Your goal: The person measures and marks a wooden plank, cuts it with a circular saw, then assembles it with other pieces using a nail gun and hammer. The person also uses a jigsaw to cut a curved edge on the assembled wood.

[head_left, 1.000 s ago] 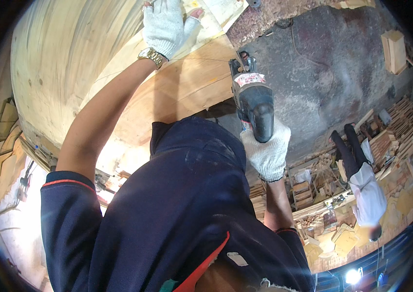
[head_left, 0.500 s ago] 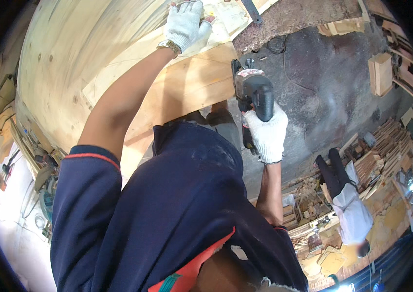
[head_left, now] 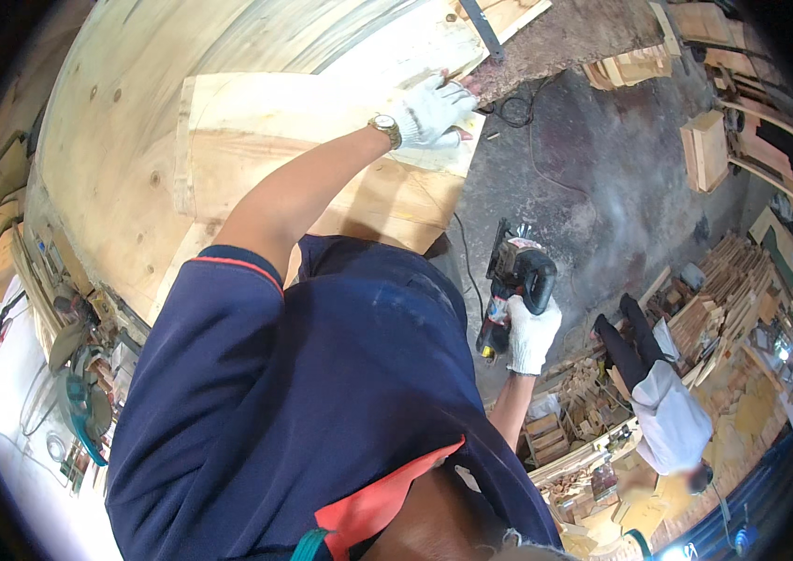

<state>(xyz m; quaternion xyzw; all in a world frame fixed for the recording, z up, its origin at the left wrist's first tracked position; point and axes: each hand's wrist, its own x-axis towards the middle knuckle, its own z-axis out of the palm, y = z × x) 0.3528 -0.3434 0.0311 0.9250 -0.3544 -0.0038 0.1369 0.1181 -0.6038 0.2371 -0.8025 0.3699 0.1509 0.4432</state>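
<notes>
My left hand, in a white work glove with a wristwatch above it, presses flat on a pale wooden board near its far edge. The board lies on a larger sheet of light plywood. My right hand, also gloved, grips the handle of a black power tool held low at my side over the grey floor, away from the boards. A cord trails from the tool. My dark blue shirt fills the lower middle of the view.
Another person in a white top and dark trousers stands at the lower right among stacks of wood offcuts. Wooden crates sit on the concrete floor at the upper right. Tools and a green saw lie at the left.
My right hand has lowered the power tool away from the board edge to my side. My left hand stays on the board while the view has shifted, showing more of the sheet.
</notes>
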